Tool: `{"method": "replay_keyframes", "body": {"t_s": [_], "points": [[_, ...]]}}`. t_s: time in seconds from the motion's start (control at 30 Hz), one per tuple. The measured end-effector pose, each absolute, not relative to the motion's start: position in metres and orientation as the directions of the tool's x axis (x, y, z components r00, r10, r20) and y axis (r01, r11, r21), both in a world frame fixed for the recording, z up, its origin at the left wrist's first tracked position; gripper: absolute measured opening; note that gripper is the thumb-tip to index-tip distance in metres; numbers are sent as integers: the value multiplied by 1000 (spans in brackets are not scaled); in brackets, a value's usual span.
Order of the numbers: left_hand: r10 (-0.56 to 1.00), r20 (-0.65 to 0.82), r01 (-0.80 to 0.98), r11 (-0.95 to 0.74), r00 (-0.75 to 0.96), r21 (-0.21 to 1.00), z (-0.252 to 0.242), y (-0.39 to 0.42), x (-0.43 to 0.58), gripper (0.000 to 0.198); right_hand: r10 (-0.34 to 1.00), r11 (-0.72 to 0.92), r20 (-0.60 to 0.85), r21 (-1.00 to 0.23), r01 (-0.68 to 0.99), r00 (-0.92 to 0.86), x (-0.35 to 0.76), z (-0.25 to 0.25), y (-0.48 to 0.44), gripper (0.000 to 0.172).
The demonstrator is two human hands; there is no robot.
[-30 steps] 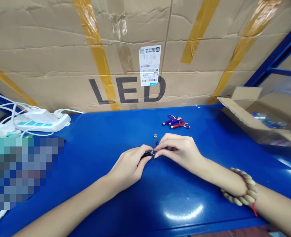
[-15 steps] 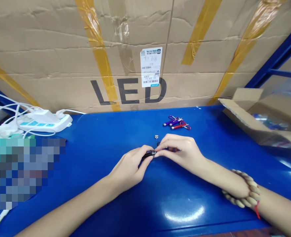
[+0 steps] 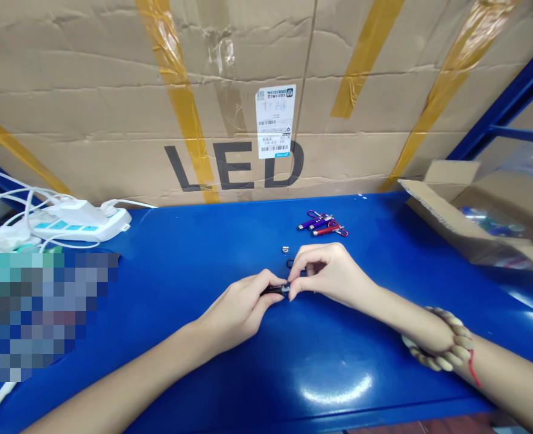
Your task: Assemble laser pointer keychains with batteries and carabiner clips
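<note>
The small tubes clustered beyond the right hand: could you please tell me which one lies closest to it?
The red tube, at the front; the two purple tubes lie behind it, farther from the right hand.

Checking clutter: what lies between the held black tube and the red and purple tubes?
In the head view, a small silver piece and a black loop partly behind the right hand.

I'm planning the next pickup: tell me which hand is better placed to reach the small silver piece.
Probably the right hand: its fingers are nearer the small silver piece, while the left hand grips the black cylinder.
</note>
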State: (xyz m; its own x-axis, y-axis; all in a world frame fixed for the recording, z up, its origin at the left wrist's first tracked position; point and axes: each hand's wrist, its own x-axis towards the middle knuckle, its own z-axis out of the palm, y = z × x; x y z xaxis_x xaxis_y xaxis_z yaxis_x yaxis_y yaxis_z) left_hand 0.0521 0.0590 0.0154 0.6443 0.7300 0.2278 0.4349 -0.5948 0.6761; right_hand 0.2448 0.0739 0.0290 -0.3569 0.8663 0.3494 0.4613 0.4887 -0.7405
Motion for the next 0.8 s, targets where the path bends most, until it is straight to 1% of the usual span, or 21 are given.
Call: {"method": "replay_keyframes", "body": {"t_s": [0.2,0.37,0.5,0.63,0.8], "points": [[719,239,426,-609,653,669,11,58,53,11,883,448,295,-760,471,-365,243,31,72,36],[702,249,440,-641,667,630,10,59,53,11,886,427,246,-764,484,-393,244,28,72,34],[691,289,430,-668,663,608,8,60,52,11,874,418,206,-782,463,-441,246,25,73,34],[657,336,412,-713,675,567,6,62,52,11,878,387,153,-785,484,-454,246,27,73,35],[626,402,398,-757,669,518,5,63,52,10,883,392,166,-776,494,-440,247,31,73,34]]}}
